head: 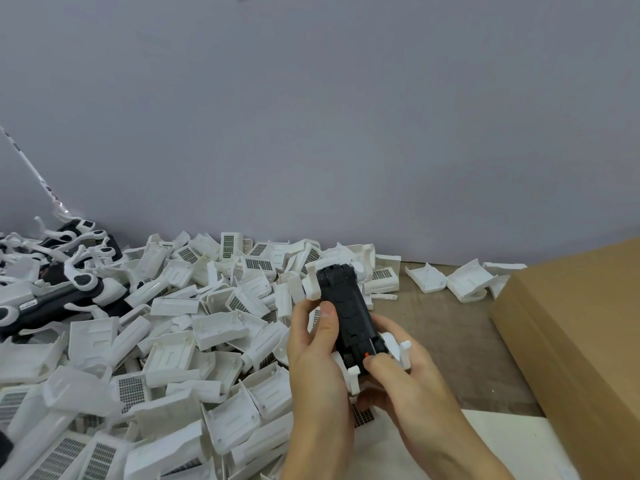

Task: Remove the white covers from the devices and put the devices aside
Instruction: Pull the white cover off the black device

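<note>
Both hands are wrapped round one device [348, 317] at about five o'clock from the middle of the view, held up over the floor. The left hand [317, 355] grips its left side, thumb laid along the black body; the right hand [398, 379] curls round the near end, thumb pressing beside a small red spot. White cover parts [325, 271] still cling at the far end, and white tabs stick out at the near end.

It looks light and rigid — hard plastic, probably smooth, so a firm hold on the black body while prying at the white edges seems wisest; those thin tabs could well snap.

From nine to seven o'clock spreads a heap of loose white covers [166, 341]. Stripped devices [65, 292] lie at nine o'clock, and a cardboard box [571, 327] sits at three — well apart from the heap.
</note>
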A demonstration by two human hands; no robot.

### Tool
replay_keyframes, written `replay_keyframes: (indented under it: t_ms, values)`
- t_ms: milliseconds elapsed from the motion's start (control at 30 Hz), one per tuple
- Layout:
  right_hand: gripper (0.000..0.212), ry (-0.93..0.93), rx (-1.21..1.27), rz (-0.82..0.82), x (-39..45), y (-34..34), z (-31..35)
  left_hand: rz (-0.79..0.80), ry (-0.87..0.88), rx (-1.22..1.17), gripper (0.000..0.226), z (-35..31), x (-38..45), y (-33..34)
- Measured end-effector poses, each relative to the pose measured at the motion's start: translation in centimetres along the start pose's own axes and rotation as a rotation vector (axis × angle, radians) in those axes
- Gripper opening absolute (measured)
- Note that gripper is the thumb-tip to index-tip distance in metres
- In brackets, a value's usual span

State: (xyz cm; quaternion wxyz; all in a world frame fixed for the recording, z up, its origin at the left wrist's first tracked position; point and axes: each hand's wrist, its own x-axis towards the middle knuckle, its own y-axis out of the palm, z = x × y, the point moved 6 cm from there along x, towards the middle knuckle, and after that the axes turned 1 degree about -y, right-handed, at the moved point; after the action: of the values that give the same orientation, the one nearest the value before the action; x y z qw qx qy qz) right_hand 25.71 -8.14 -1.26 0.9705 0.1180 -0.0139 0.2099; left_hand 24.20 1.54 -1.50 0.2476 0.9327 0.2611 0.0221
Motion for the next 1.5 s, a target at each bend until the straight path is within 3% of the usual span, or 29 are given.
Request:
replay_keyframes:
  t_ms: [133,233,333,567,833,933,1100,1233,1333,1500]
  values:
    - [0.028,0.034,0.064,-0.011,-0.12,0.06,-0.10,0.007,0.016,-0.001,0.012,-0.11,-0.06,0.24]
    - [0.033,0.031,0.052,-0.011,-0.01,0.06,-0.17,0.017,0.029,-0.003,0.012,0.05,0.03,0.13]
    - [0.039,0.031,0.072,0.018,-0.02,0.13,-0.15,0.021,0.025,-0.016,0.030,0.19,0.13,0.13]
    - [0.045,0.008,0.036,0.077,0.04,0.25,-0.35,0.012,0.035,0.010,0.016,0.26,0.14,0.01]
    - [0.041,-0.035,-0.008,0.002,-0.10,0.28,0.44,0.018,0.007,-0.010,0.013,0.28,0.11,0.02]
    - [0.052,-0.011,-0.021,-0.011,-0.22,0.12,0.33,0.000,-0.006,-0.009,0.012,0.05,-0.02,0.01]
    - [0.034,0.018,0.068,-0.003,-0.27,0.23,0.35,0.003,-0.009,0.012,0.016,0.30,0.12,-0.07]
    - [0.050,0.035,0.093,-0.019,-0.04,-0.04,-0.16,0.001,-0.004,0.015,0.014,0.29,0.11,-0.13]
    - [0.034,0.043,0.127,-0.003,0.03,0.20,-0.26,0.016,-0.001,0.006,0.017,0.30,0.12,-0.05]
    - [0.041,0.023,0.152,0.054,0.08,0.21,-0.33,0.006,-0.001,-0.016,0.017,0.39,0.23,-0.02]
